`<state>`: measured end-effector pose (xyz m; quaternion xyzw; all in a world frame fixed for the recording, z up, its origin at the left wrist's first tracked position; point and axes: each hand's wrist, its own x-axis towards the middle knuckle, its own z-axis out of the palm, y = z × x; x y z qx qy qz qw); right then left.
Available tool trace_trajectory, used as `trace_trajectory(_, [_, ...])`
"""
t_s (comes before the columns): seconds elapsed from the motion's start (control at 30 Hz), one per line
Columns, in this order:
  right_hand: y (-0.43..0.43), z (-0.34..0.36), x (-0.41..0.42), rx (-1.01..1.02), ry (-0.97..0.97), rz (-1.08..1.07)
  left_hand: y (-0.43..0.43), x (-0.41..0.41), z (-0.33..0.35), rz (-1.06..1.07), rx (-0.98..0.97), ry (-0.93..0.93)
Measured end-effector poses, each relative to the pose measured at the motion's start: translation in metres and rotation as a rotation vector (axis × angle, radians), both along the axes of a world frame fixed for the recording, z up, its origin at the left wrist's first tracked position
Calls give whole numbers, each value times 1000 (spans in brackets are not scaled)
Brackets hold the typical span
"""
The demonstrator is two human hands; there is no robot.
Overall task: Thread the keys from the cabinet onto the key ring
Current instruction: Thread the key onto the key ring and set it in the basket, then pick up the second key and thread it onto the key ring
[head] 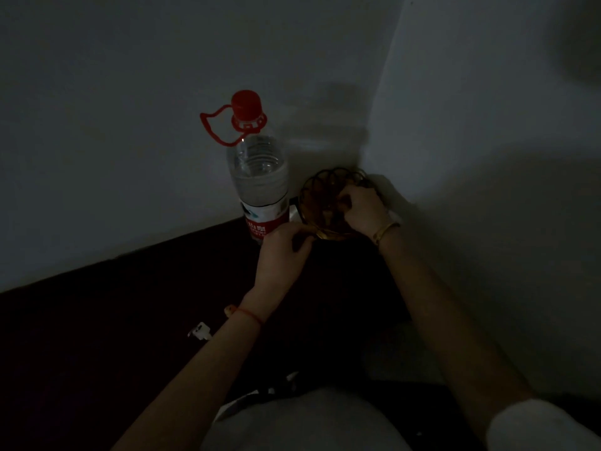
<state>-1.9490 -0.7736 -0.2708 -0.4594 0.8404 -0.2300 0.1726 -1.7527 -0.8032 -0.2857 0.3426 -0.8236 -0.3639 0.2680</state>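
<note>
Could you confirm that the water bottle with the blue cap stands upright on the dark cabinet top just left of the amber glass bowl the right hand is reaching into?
Not quite: the head view shows the cap is red, not blue. The rest holds: the water bottle stands upright on the dark cabinet top, just left of the amber glass bowl that the right hand reaches into.

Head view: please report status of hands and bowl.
Right hand inside amber bowl, grip unclear. Left hand pinching bowl's near rim. Water bottle close beside bowl.
</note>
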Motion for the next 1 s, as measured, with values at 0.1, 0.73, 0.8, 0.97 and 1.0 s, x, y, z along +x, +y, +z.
trace_trajectory(0.1, [24, 13, 13, -123, 24, -6, 3, 12, 4, 10, -16, -14])
trace_trajectory(0.73, [96, 13, 128, -268, 79, 196, 44, 147, 14, 118, -113, -137])
trace_trajectory(0.8, [91, 15, 142, -281, 88, 223, 43, 163, 17, 141, -136, -145])
trace_trajectory(0.97, [78, 9, 183, -246, 75, 279, 39, 210, 18, 209, -133, -170])
trace_trajectory(1.0, [77, 7, 193, -234, 70, 287, 38, 219, 17, 218, -130, -178])
